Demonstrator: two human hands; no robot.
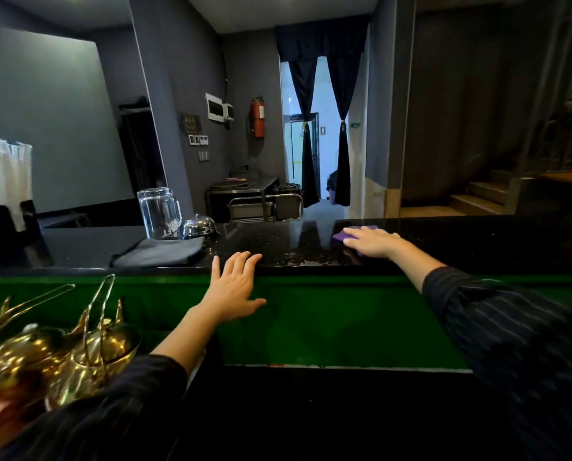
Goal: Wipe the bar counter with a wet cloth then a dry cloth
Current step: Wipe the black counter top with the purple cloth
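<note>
The black stone desk (pixel 278 241) runs across the middle of the view, its top glossy and speckled, with wet streaks and droplets near its front edge at about 12 o'clock from the left hand.

The right hand (pixel 371 241) lies flat, palm down, on a purple cloth (pixel 344 235) on the desk top. Its fingers (pixel 356 231) are spread wide and press the cloth down rather than gripping it; only the cloth's left and far edges show from under the hand.

The left hand (pixel 233 287) rests at the desk's front edge, fingers open and loosely spread, the tips on the stone lip and the palm against the green panel (pixel 328 324) below. It holds nothing.

A folded grey cloth (pixel 160 251) lies on the desk at 10 o'clock from the left hand, well apart from the purple cloth. Just behind it stand a clear glass jug (pixel 158 211) and a metal bell (pixel 199 227), side by side.

Gold-coloured metalware (pixel 62 347) crowds the lower left.
</note>
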